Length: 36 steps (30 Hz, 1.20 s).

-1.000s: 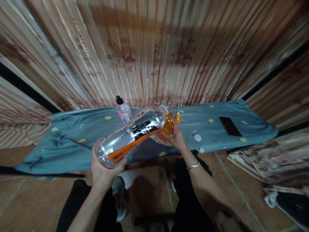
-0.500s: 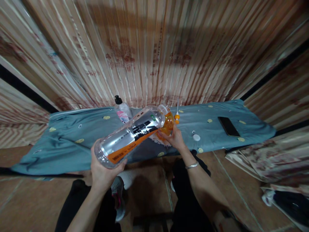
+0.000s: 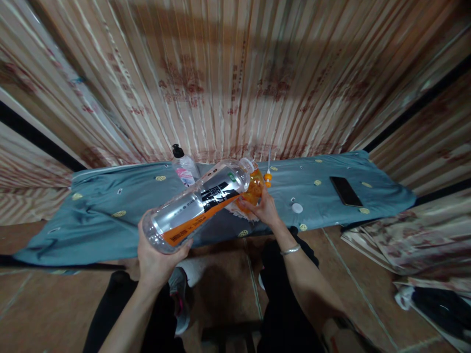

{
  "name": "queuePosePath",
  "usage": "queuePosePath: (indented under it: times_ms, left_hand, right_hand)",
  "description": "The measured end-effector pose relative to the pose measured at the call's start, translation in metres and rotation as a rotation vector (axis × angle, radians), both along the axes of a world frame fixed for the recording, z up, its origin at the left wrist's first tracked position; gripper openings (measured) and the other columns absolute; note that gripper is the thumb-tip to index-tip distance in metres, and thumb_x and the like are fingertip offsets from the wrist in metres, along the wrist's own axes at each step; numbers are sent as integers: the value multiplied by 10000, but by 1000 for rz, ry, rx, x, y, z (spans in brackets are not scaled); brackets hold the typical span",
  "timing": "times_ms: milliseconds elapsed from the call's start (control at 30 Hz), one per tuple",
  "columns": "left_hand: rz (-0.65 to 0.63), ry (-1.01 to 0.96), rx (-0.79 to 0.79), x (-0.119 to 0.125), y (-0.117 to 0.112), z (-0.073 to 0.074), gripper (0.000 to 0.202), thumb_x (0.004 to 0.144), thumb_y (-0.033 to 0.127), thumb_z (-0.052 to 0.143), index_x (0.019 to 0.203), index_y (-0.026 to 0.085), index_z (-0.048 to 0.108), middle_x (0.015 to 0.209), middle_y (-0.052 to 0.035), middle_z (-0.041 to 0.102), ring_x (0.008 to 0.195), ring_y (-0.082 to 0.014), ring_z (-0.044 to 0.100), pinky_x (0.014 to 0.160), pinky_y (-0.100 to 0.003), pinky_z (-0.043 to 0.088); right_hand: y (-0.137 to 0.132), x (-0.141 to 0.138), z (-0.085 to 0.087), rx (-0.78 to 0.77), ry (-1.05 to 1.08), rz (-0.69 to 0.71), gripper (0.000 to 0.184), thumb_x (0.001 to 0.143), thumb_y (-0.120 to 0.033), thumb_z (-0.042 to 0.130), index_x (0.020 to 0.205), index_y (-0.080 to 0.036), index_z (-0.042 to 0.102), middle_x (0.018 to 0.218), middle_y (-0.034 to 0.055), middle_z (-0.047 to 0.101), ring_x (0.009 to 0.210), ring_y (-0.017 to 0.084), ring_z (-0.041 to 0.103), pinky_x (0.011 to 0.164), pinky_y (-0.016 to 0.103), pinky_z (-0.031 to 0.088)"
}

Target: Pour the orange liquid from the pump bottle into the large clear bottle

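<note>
My left hand grips the bottom end of a large clear plastic bottle with a black and orange label. The bottle is tilted, its open mouth pointing up and right over a small orange container. My right hand is closed on that orange container, holding it on the blue-grey cloth. A white bottle cap lies on the cloth just right of my right hand.
A small clear bottle with a black cap stands behind the big bottle. An orange and white pump piece stands behind the container. A black phone lies at the right. Crumpled fabric lies on the floor, right.
Both hands keep their hold. The view has drifted slightly, and the bottle stays tilted over the orange container.
</note>
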<state>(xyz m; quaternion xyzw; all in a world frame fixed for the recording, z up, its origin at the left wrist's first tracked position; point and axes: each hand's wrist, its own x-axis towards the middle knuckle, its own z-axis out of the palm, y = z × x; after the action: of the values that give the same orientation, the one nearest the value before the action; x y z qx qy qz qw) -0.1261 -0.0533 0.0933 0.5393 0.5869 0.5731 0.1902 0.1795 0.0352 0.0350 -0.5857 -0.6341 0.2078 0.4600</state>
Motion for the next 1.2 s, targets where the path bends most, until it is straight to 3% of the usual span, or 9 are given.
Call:
queuePosePath:
  times_ms: [533, 1200]
  left_hand:
    - [12, -64, -19, 7, -3, 3, 970, 458, 508, 924, 1292, 191, 543, 1289, -166, 671, 1210, -392, 678, 1087, -568, 547]
    - [-7, -64, -58, 7, -7, 4, 1040, 458, 544, 938, 1332, 181, 508, 1353, -178, 644, 1286, -390, 638, 1166, -578, 481]
  right_hand:
    - [2, -2, -1, 17, 34, 0, 814, 755, -524, 847, 1422, -181, 529, 1220, 166, 774, 1107, 356, 765, 946, 507, 624]
    - [3, 0, -7, 39, 20, -9, 877, 754, -540, 842, 1473, -180, 493, 1285, 176, 754, 1136, 362, 758, 955, 513, 624]
